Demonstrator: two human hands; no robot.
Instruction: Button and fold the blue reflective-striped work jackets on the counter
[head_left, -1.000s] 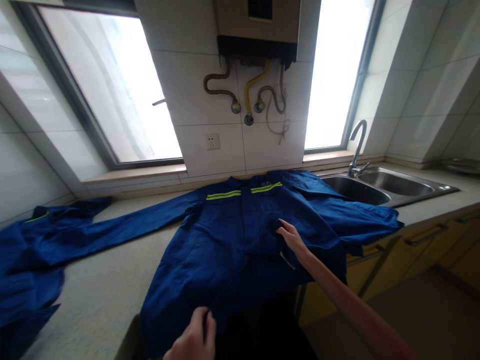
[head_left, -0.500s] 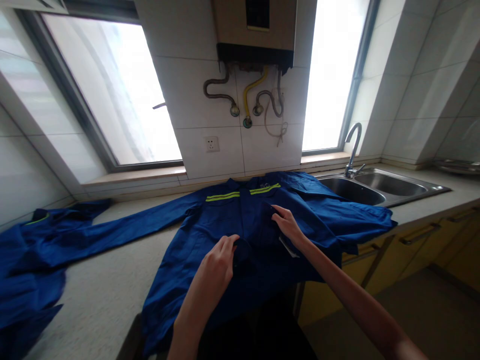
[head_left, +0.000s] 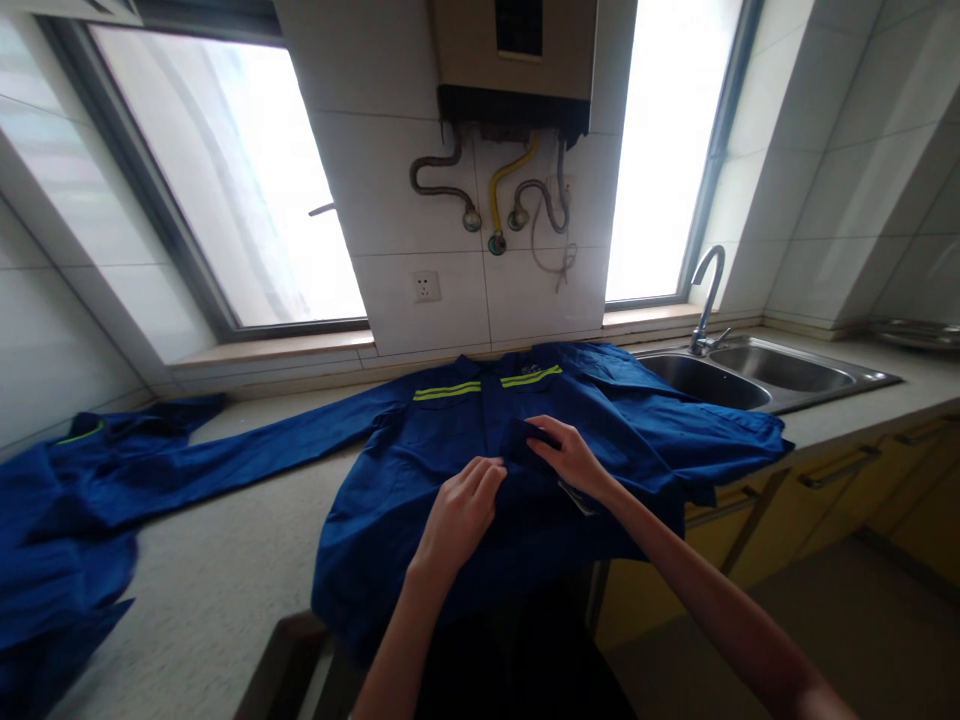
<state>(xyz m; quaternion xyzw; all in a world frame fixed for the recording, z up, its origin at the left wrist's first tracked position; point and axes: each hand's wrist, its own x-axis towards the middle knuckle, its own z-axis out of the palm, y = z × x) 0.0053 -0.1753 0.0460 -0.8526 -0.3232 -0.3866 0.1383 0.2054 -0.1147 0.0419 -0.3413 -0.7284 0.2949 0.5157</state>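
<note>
A dark blue work jacket (head_left: 450, 440) with yellow-green reflective stripes (head_left: 447, 391) lies spread on the countertop, one sleeve stretched far to the left. My left hand (head_left: 459, 512) rests on the jacket's middle front, fingers curled and pinching the cloth. My right hand (head_left: 570, 457) is just beside it to the right, fingers closed on a raised fold of the same blue cloth. The two hands are almost touching.
A steel double sink (head_left: 757, 370) with a tap (head_left: 709, 290) lies at the right. More blue cloth (head_left: 52, 560) is piled at the far left. The speckled countertop (head_left: 210, 580) ends at a front edge near me. A wall socket (head_left: 425, 286) and pipes are behind.
My left hand came up from the jacket's lower hem to its middle, dragging the hem upward. My right hand shifted slightly up and left and gathered a fold.
</note>
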